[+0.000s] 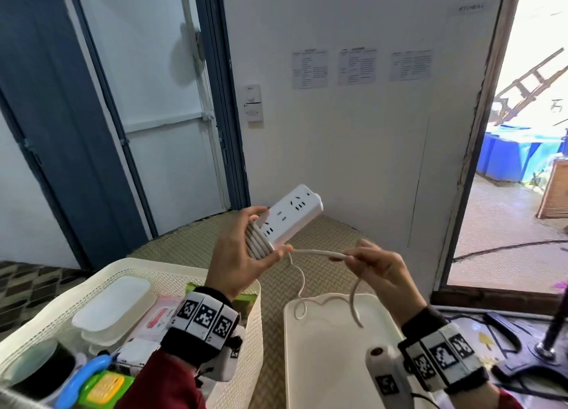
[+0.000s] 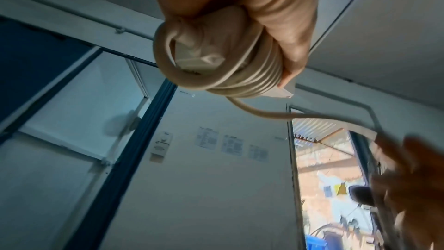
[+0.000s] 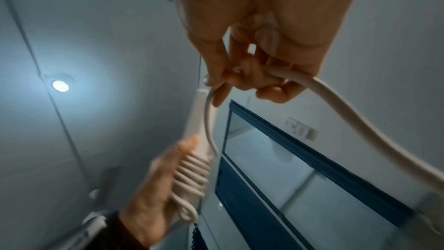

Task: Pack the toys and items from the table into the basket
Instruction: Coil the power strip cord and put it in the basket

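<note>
A white power strip (image 1: 292, 213) is held up in mid-air by my left hand (image 1: 246, 255), which grips its near end together with several turns of its white cable (image 1: 258, 242) wound round it. In the left wrist view the coil (image 2: 242, 81) sits under my curled fingers. My right hand (image 1: 372, 264) pinches the loose stretch of cable (image 1: 316, 252) a short way to the right; the rest of it hangs down in loops onto the white table (image 1: 325, 362). The right wrist view shows my fingers (image 3: 252, 75) curled round the cable (image 3: 360, 121). The cream basket (image 1: 129, 270) stands at the lower left.
The basket holds a translucent lidded box (image 1: 113, 307), a pink packet (image 1: 159, 313), a dark round tin (image 1: 37, 368) and a blue-and-green toy phone (image 1: 95, 384). A white wall and blue door frame stand ahead, an open doorway to the right. Black stand legs (image 1: 547, 350) lie right of the table.
</note>
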Demonstrator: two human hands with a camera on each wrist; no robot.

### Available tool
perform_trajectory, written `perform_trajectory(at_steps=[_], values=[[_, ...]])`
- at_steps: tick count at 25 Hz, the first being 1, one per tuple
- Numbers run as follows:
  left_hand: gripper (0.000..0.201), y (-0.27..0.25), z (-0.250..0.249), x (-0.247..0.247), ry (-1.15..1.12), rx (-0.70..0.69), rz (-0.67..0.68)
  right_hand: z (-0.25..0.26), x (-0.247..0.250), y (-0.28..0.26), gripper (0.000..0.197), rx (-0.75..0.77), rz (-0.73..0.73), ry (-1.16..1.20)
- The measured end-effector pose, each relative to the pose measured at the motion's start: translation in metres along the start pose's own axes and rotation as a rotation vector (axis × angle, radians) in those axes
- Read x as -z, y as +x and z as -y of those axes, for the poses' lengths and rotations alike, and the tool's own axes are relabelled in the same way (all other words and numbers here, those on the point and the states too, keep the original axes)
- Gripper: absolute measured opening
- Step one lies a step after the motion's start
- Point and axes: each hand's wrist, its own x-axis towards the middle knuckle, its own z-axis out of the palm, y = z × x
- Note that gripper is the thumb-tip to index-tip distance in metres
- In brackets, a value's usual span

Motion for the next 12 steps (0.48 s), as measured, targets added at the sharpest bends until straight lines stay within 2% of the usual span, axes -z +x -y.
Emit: perform_trajectory(at_steps=[2,3,5,9,12], values=[[0.098,-0.002,0.001,-0.002,0.0,0.029,0.151,0.015,0.007,0.015,0.016,0.119,0.011,-0.137],[0.105,-0.002,0.0,-0.004,0.001,0.033,0.189,0.022,0.007,0.023,0.015,0.14,0.001,-0.17],[0.108,-0.003,-0.002,-0.015,0.045,-0.013,0.165,0.034,0.0,0.035,0.014,0.158,-0.004,-0.227],[0.09,-0.004,-0.016,-0.04,0.116,-0.161,0.074,0.04,-0.028,0.041,0.014,0.29,0.058,-0.487],[0.075,-0.009,-0.023,-0.049,0.117,-0.189,0.024,0.035,-0.022,0.045,0.011,0.314,-0.113,-0.455]])
